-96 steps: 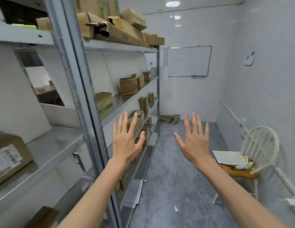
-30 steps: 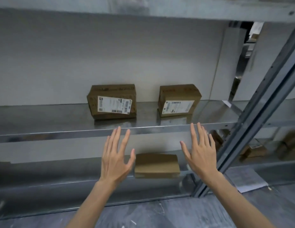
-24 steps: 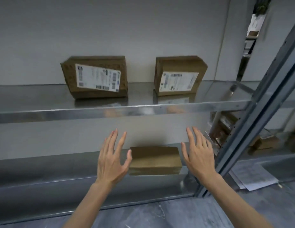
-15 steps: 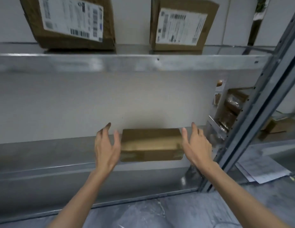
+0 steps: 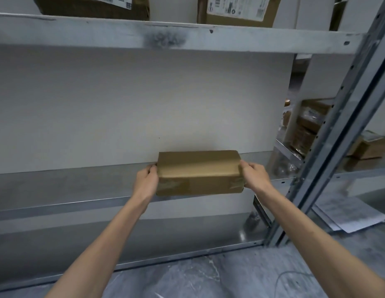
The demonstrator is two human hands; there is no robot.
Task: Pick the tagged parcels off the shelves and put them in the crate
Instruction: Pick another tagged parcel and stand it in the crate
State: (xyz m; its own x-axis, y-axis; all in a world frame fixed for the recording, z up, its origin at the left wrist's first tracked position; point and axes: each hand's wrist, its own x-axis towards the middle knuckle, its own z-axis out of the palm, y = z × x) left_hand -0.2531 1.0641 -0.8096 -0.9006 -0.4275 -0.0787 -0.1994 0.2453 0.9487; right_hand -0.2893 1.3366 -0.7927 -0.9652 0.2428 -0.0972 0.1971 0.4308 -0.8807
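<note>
The floor (image 5: pixel 208 276) lies nearest, and the step in hand is judged to be the taking of the brown parcel (image 5: pixel 198 172) off the lower shelf (image 5: pixel 58 186). To do it well, the parcel should be drawn level toward the near edge and raised only when it is free of the upper shelf (image 5: pixel 101 33). Equal pressure should be given at both ends, so that the box is not twisted or let fall. No tag is seen on the faces shown (only tape at the front corners), so the label should be checked before the crate, which is not in view, is looked for.

The grip is made with both hands, and it is as wide as the parcel is long. The left hand (image 5: pixel 146 179) is closed on the left end, with fingers curled at the upper corner. The right hand (image 5: pixel 254 177) is closed on the right end in the same way. Nothing else is touched. The parcel is at the near edge of the lower shelf, right of the middle; whether it is already lifted cannot be told.

Farther, two labelled parcels (image 5: pixel 239 9) are set on the upper shelf. At far right, behind the metal post (image 5: pixel 337 136), more boxes (image 5: pixel 310 123) are stacked.
</note>
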